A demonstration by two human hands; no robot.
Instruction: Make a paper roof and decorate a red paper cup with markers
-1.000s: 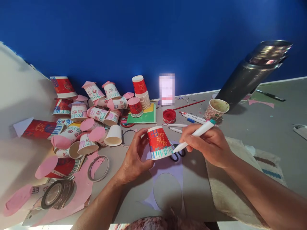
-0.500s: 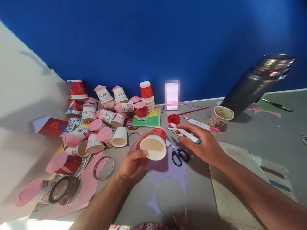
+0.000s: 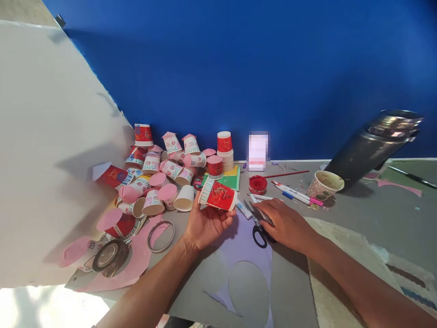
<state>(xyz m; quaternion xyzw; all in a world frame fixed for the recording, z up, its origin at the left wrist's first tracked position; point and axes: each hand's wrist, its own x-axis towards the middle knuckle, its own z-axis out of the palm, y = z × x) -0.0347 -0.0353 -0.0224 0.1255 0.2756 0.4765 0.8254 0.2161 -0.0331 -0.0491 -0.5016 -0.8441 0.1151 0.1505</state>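
Blue wall (image 3: 239, 68) behind, gray table (image 3: 293, 278) below. Left hand (image 3: 208, 230), palm up, holds red cup (image 3: 221, 196) above table center: cup on its side, green-marked rim end left, base right. Thumb at rim end, other fingers curled under the base end; clamped on cup. Right hand (image 3: 290, 225) palm down, right of it, over black-handled scissors (image 3: 256, 222) and beside white pens (image 3: 264, 197). Its fingers are bent, near each other; tips partly hidden, can't tell if they grip anything. Purple paper (image 3: 246, 239) with cutouts lies near center. Left: heap of decorated cups (image 3: 152, 162), tape ring (image 3: 149, 236) near side. Far center: cup stack (image 3: 227, 161), red pot (image 3: 257, 184). Right: markers (image 3: 297, 194), patterned cup (image 3: 324, 187), dark flask (image 3: 370, 146) leaning behind it.
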